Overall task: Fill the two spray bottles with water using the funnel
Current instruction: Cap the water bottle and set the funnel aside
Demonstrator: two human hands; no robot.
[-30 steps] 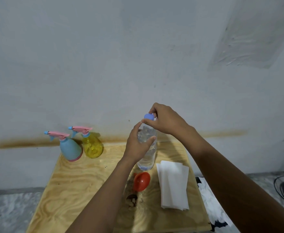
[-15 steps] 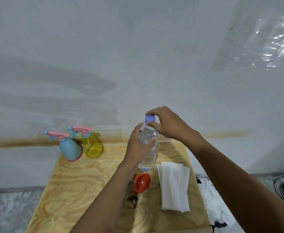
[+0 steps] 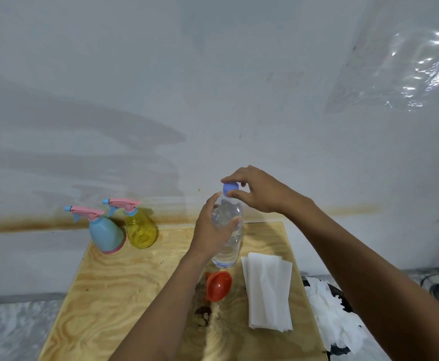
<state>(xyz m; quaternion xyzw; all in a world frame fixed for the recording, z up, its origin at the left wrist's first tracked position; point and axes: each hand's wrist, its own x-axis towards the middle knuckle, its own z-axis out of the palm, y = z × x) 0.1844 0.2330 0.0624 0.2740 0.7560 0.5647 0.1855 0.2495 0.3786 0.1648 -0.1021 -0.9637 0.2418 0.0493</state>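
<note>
At the centre of the plywood table (image 3: 114,295), the left hand (image 3: 213,230) is wrapped around a clear water bottle (image 3: 228,246), covering much of its upper body; the bottle's base looks raised off the wood, though that is hard to judge. The right hand (image 3: 260,191) pinches the blue cap (image 3: 230,188) at 12 o'clock; whether the cap is loose cannot be told. An orange funnel (image 3: 218,285) lies on its side at 6 o'clock from the bottle, its spout partly hidden by the left forearm. Folded white paper towels (image 3: 269,290) lie at 4 o'clock, near the table's right edge. Blue spray bottle (image 3: 105,235) and yellow spray bottle (image 3: 140,230) stand touching at 9 o'clock, by the wall (image 3: 213,74). Bare wood lies open toward 7 o'clock.
</note>
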